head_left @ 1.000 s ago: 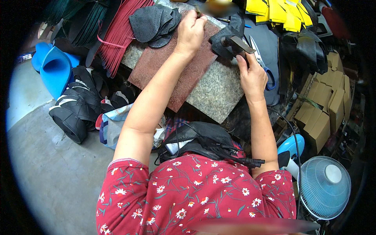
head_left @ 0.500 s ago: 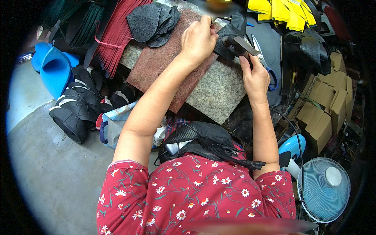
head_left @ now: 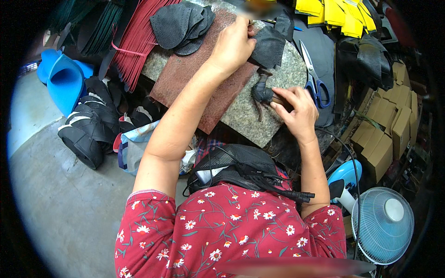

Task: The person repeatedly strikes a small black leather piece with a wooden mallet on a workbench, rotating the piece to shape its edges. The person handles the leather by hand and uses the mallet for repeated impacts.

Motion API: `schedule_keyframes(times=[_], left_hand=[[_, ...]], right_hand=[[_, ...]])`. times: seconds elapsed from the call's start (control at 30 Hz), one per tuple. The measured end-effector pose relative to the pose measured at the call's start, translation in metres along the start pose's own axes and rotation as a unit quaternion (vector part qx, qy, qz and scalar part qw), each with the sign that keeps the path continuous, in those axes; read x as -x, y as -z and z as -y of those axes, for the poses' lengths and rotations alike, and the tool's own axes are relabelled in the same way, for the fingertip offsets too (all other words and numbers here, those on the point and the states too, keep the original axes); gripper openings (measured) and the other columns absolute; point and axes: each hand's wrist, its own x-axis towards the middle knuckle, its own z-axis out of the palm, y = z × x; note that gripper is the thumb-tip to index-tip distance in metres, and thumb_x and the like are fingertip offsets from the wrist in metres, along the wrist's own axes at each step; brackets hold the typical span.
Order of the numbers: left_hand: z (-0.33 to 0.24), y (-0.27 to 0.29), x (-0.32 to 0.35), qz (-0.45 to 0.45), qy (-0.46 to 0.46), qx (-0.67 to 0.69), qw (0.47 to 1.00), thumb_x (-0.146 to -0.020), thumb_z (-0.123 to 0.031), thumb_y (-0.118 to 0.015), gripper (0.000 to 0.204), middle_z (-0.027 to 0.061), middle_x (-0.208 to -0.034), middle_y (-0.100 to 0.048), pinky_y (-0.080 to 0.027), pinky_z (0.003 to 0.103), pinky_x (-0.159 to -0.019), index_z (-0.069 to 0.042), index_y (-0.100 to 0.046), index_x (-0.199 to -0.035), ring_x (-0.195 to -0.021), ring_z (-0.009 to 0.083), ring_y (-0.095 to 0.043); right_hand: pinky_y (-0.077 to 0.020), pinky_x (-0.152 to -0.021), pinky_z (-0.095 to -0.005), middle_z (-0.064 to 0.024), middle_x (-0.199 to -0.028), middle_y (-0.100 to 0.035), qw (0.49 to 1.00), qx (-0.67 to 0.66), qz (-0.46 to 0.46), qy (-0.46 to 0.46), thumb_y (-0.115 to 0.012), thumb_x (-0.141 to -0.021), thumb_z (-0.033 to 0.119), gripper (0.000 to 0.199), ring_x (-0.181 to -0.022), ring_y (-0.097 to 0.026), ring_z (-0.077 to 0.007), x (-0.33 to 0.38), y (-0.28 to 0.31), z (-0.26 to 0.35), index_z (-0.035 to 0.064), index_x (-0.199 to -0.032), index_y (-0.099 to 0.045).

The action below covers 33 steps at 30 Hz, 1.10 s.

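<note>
Speckled granite slab (head_left: pixel 282 85) carries a rough maroon mat (head_left: pixel 194 83). Left hand (head_left: pixel 233 44) pinches a floppy black leather piece (head_left: pixel 269 46); right hand (head_left: pixel 296 109), lower than before, now grips a dark-headed hammer (head_left: pixel 263 92).

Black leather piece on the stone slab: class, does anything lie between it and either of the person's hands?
Nothing visible does. The left hand already pinches the black leather piece at its edge. The right hand rests nearer the person on the stone slab, holding a dark tool, with only bare stone between.
</note>
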Motion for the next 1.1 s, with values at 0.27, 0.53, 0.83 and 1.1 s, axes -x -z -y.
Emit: schedule_keyframes(times=[0.27,0.53,0.83,1.1], left_hand=[[0.005,-0.003,-0.003,0.037,0.13,0.388,0.912,-0.079,0.004,-0.065,0.033,0.0126,-0.09,-0.064,-0.051,0.025,-0.062,-0.005,-0.038,-0.096,-0.075,0.0136,-0.061],[0.001,-0.002,0.001,0.064,0.133,0.445,0.883,-0.081,-0.002,-0.067,0.028,0.0081,-0.089,-0.064,-0.047,0.022,-0.055,-0.006,-0.044,-0.097,-0.067,0.01,-0.057],[-0.005,0.004,-0.001,0.059,0.189,0.474,0.858,-0.079,-0.004,-0.069,0.027,0.0046,-0.085,-0.063,-0.045,0.022,-0.052,-0.009,-0.045,-0.09,-0.062,0.0073,-0.054],[-0.003,0.004,-0.002,0.081,0.204,0.473,0.854,-0.082,-0.006,-0.068,0.028,0.006,-0.089,-0.065,-0.043,0.02,-0.054,-0.012,-0.042,-0.089,-0.066,0.0075,-0.054]], right_hand=[[-0.0429,-0.089,-0.0394,-0.0124,-0.108,-0.064,0.983,-0.061,-0.098,-0.141,-0.05,-0.092,0.047,0.048,-0.1,-0.054,-0.0323,-0.091,-0.016,-0.035,0.0063,-0.113,-0.065],[-0.0497,-0.075,-0.0223,-0.0051,-0.097,-0.066,0.843,-0.494,-0.097,-0.191,-0.07,-0.086,0.012,0.025,-0.083,-0.061,-0.0087,-0.11,-0.023,-0.025,-0.0014,-0.106,-0.061],[-0.0507,-0.072,-0.0222,-0.0059,-0.093,-0.067,0.82,-0.53,-0.096,-0.195,-0.07,-0.085,0.008,0.021,-0.08,-0.063,-0.0095,-0.114,-0.023,-0.02,-0.0019,-0.102,-0.063],[-0.0518,-0.071,-0.0226,-0.007,-0.091,-0.068,0.814,-0.528,-0.092,-0.224,-0.07,-0.085,0.008,0.019,-0.077,-0.064,-0.0103,-0.115,-0.027,-0.022,-0.0023,-0.1,-0.063]])
